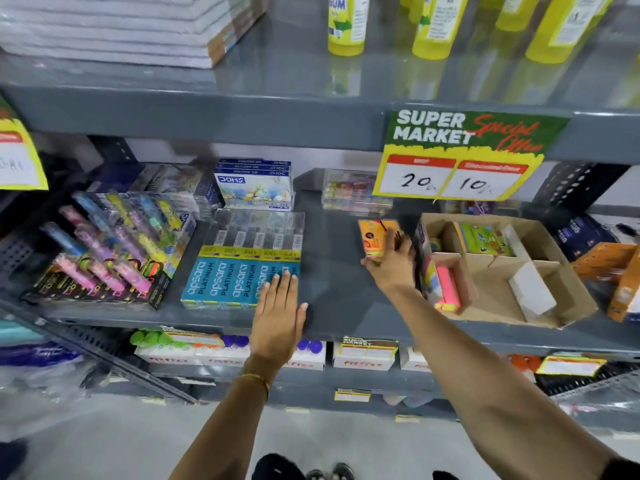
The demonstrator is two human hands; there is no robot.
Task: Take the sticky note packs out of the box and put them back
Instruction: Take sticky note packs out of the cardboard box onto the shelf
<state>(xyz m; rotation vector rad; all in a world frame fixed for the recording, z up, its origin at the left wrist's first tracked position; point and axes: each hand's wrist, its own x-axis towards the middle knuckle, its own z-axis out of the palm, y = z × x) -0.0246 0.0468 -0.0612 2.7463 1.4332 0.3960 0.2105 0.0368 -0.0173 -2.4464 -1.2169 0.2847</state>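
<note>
A brown cardboard box (568, 303) with dividers stands on the grey shelf at the right. Inside it I see a pink and yellow sticky note pack (448, 289) at the near left, a green pack (485, 239) at the back, and a white one (531, 292). My right hand (391, 261) is shut on an orange sticky note pack (374, 237), held just left of the box above the bare shelf. My left hand (278, 313) rests flat and open on the shelf front, its fingertips on the blue pencil boxes.
Blue Apsara pencil boxes (239, 275) lie left of centre, neon highlighter packs (107, 258) further left, Doms boxes (254, 185) behind. A price sign (460, 157) hangs from the upper shelf. Orange boxes (609, 265) sit right of the cardboard box. Bare shelf (332, 271) lies between my hands.
</note>
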